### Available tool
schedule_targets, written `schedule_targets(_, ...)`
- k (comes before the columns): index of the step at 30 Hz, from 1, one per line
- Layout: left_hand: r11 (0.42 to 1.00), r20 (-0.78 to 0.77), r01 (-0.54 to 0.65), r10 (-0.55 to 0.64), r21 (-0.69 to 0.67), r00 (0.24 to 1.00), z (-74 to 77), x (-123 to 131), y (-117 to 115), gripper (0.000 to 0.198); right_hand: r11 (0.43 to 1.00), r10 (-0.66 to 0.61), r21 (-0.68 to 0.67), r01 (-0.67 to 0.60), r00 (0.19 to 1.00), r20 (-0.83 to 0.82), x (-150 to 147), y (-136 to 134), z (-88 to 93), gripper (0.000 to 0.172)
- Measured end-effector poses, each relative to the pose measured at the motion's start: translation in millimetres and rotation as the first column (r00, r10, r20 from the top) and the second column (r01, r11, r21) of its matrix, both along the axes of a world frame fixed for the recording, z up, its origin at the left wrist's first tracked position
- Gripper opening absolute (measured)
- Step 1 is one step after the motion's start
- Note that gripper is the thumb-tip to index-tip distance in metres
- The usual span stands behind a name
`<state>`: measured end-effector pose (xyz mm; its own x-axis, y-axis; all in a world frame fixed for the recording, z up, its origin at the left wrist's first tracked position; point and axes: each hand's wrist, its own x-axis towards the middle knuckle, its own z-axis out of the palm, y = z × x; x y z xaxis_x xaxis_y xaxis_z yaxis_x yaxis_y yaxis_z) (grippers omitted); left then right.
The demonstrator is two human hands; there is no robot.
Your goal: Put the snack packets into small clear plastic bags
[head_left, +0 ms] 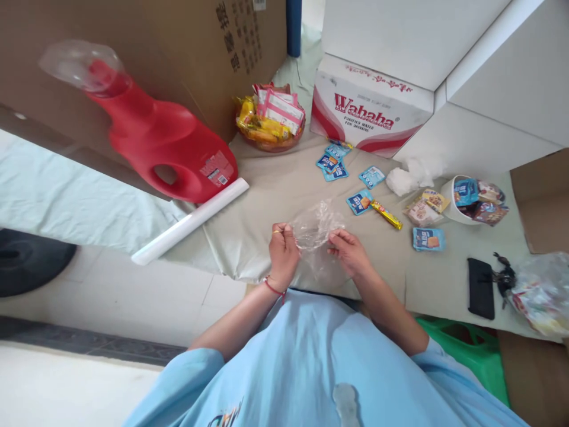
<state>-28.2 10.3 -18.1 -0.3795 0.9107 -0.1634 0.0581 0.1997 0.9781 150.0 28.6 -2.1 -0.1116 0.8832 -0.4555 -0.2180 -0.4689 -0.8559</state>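
A clear plastic bag (317, 228) is stretched between my two hands, just above the front edge of the cloth-covered table (262, 196). My left hand (283, 252) pinches its left side, with the fingers closed. On the opposite side, my right hand (349, 252) grips the plastic between thumb and fingers. The bag looks thin and crumpled, and I make out nothing inside it. Beyond my right hand lie a blue snack packet (360, 202) and a yellow wrapped bar (386, 214).
A red jug (178, 142) and a white roll (191, 222) are at left. A snack basket (271, 142) stands behind, beside a Wahaha box (368, 110). Rightward are a white bowl (450, 204) of packets, a black phone (480, 289), keys (504, 277) and a filled plastic bag (544, 293).
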Motion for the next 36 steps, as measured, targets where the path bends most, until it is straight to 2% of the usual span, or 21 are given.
schedule_targets(2, 0.999, -0.058, -0.049, 0.047, -0.02, 0.997, -7.4, -17, 11, 0.029, 0.995, -0.03, -0.1, 0.019, 0.994, -0.109, 17, 2, 1.1, 0.04)
schedule_targets(5, 0.997, -0.202, 0.014, -0.03, -0.082, 0.979, -15.0, -42, 28, 0.025, 0.979, -0.082, -0.196, 0.047, 0.981, -0.173, 45, 7, 1.1, 0.042)
schedule_targets(8, 0.984, -0.273, 0.108, -0.144, -0.145, 0.951, -18.5, -61, 46, 0.022, 0.974, -0.106, -0.21, 0.079, 0.988, -0.116, 73, 11, -2.8, 0.043)
schedule_targets(11, 0.974, -0.289, 0.149, -0.195, -0.171, 0.937, -21.8, -70, 63, 0.021, 0.98, -0.079, -0.18, 0.079, 0.997, 0.006, 93, 14, -9.2, 0.043)
schedule_targets(14, 0.965, -0.313, 0.177, -0.232, -0.194, 0.921, -22.9, -71, 71, 0.021, 0.985, -0.037, -0.162, 0.054, 0.993, 0.11, 102, 15, -14.8, 0.047)
schedule_targets(16, 0.976, -0.418, 0.171, -0.211, -0.131, 0.884, -19.4, -68, 69, 0.034, 0.988, -0.022, -0.15, 0.043, 0.99, 0.137, 101, 16, -17.3, 0.052)
schedule_targets(18, 0.964, -0.615, 0.265, -0.205, 0.007, 0.761, -12.3, -65, 64, 0.053, 0.99, -0.012, -0.136, 0.032, 0.989, 0.146, 99, 17, -19.0, 0.056)
schedule_targets(19, 0.926, -0.718, 0.373, -0.221, 0.058, 0.66, -8.2, -63, 62, 0.057, 0.991, -0.005, -0.13, 0.024, 0.989, 0.15, 98, 18, -19.5, 0.057)
schedule_targets(20, 0.861, -0.8, 0.505, -0.255, 0.069, 0.543, -4.1, -62, 60, 0.057, 0.992, 0.005, -0.123, 0.014, 0.988, 0.154, 97, 19, -20.0, 0.058)
schedule_targets(22, 0.685, -0.875, 0.728, -0.369, -0.029, 0.312, 2.3, -61, 59, 0.057, 0.995, 0.023, -0.103, -0.005, 0.985, 0.169, 97, 20, -21.0, 0.057)
schedule_targets(24, 0.521, -0.858, 0.835, -0.497, -0.175, 0.13, 5.1, -63, 60, 0.063, 0.997, 0.025, -0.071, -0.011, 0.98, 0.197, 99, 21, -22.5, 0.055)
schedule_targets(25, 0.46, -0.831, 0.854, -0.552, -0.241, 0.062, 4.9, -66, 61, 0.069, 0.999, 0.019, -0.051, -0.008, 0.975, 0.219, 101, 22, -23.7, 0.054)
schedule_targets(27, 0.388, -0.771, 0.852, -0.636, -0.351, -0.027, 2.5, -73, 64, 0.082, 1.0, 0.0, -0.011, 0.003, 0.959, 0.282, 107, 22, -26.9, 0.05)
schedule_targets(29, 0.359, -0.718, 0.825, -0.691, -0.436, -0.079, -1.0, -81, 64, 0.096, 1.0, -0.005, 0.017, -0.001, 0.926, 0.377, 116, 22, -30.3, 0.044)
schedule_targets(31, 0.342, -0.68, 0.796, -0.724, -0.499, -0.115, -3.8, -87, 63, 0.108, 0.998, 0.018, 0.038, -0.043, 0.859, 0.512, 126, 22, -31.1, 0.035)
schedule_targets(33, 0.326, -0.656, 0.773, -0.739, -0.545, -0.151, -4.9, -90, 60, 0.116, 0.99, 0.013, 0.091, -0.105, 0.723, 0.691, 132, 22, -26.1, 0.025)
schedule_targets(36, 0.301, -0.635, 0.75, -0.746, -0.59, -0.201, -3.0, -88, 56, 0.125, 0.935, -0.189, 0.304, -0.183, 0.468, 0.863, 125, 23, -4.6, 0.02)
